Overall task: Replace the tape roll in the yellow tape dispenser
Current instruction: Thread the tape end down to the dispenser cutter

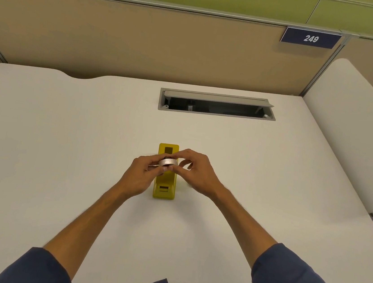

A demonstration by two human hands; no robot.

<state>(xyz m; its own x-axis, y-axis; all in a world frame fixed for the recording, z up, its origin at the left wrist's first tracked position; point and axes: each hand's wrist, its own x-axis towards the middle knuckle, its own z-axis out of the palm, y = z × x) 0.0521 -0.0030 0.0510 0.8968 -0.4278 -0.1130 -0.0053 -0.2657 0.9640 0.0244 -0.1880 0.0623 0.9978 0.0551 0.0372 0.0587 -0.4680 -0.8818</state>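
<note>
The tape roll (168,162), pale grey, sits above the middle of the yellow tape dispenser (164,186), pinched from both sides. The left hand (144,172) closes its fingers (154,166) on the roll from 9 o'clock; the right hand (194,174) grips it from 3 o'clock. The dispenser stands on the white tabletop (62,149), with an open cable tray (217,104) at 12 o'clock.

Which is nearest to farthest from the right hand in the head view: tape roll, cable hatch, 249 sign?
From the right hand:
1. Tape roll, pinched in its fingertips over the yellow dispenser.
2. Cable hatch, open, farther back on the desk.
3. 249 sign, upper right on the partition.
</note>
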